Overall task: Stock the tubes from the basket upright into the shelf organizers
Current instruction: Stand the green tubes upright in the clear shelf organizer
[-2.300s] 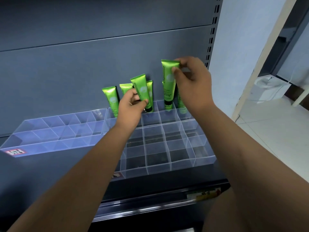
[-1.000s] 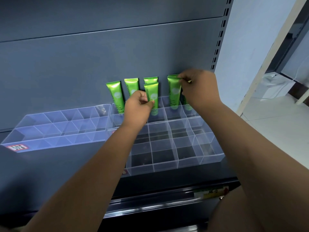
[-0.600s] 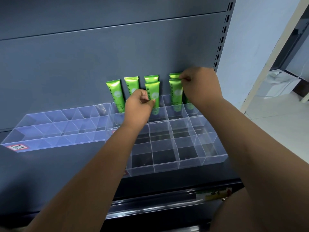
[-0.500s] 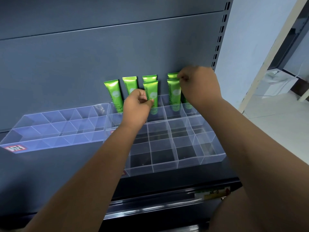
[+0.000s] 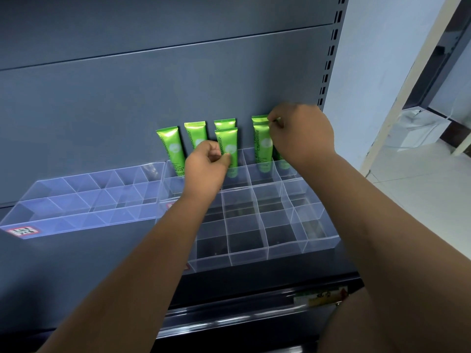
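On the grey shelf (image 5: 76, 266), in the organizer (image 5: 318, 240)'s second row, left grip (image 5: 206, 169) pinches a tube (image 5: 226, 141) and right grip (image 5: 300, 136) pinches a second tube (image 5: 261, 141) by its top. Seat both upright, then release gently.

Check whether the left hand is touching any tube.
Touching. The head view shows the left hand pinching the centre front tube low on its body, with the thumb tip lying on its green face.
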